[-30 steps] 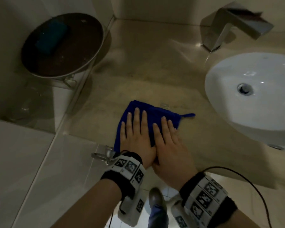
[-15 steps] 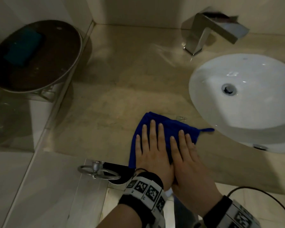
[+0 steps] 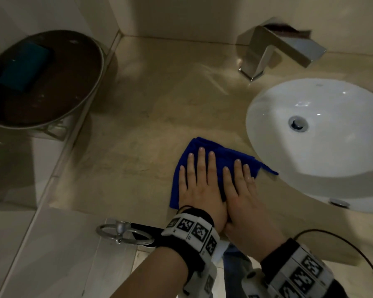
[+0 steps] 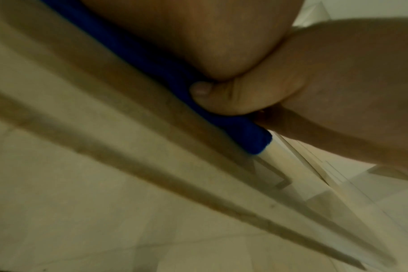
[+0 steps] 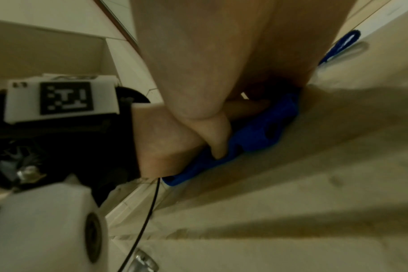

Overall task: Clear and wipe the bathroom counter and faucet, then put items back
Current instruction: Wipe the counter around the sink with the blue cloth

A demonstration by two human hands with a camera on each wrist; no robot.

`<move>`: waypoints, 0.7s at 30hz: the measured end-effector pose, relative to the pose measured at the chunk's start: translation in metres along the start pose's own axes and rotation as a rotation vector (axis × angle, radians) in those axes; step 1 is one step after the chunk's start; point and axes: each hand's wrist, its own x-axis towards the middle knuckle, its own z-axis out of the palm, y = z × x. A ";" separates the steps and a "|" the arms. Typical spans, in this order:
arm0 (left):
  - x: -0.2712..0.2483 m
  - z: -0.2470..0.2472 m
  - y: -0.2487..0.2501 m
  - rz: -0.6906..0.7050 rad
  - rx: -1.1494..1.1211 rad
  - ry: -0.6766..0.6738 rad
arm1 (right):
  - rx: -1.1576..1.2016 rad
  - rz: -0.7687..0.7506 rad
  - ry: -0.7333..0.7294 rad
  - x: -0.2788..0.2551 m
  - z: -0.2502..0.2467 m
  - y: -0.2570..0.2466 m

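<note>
on the desk, near edge: the blue cloth (image 3: 215, 166) lies flat by the front lip, just left of the white basin (image 3: 323, 143), with both hands on top of it.
cloth and hands: the cloth is directly under the palms, not off to a side; bare blue shows ahead of the fingertips and at the left edge, and a small loop tab (image 3: 269, 169) points right toward the basin.
unwiped ground: the desk (image 3: 159, 108) stretches away from the hands toward the back wall and the faucet (image 3: 274, 50), which stands well apart, beyond and to the right; i judge the next stroke runs that way.
nearer hand: the right hand (image 3: 243, 196) sits on the basin and faucet side, the left hand (image 3: 199, 186) toward the open desk.
left hand state: fingers straight and spread, pressing flat on the cloth, gripping nothing.
right hand state: fingers straight on the cloth; the right wrist view shows its thumb (image 5: 216, 138) tucked down against the fabric beside the left palm, pressing rather than pinching, as far as i can tell.
off the desk: a teal block (image 3: 24, 67) rests on a round dark stool (image 3: 52, 100) to the left.
</note>
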 end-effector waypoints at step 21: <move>0.121 -0.034 0.045 -0.101 0.032 0.064 | 0.062 -0.085 -0.112 0.102 -0.079 0.065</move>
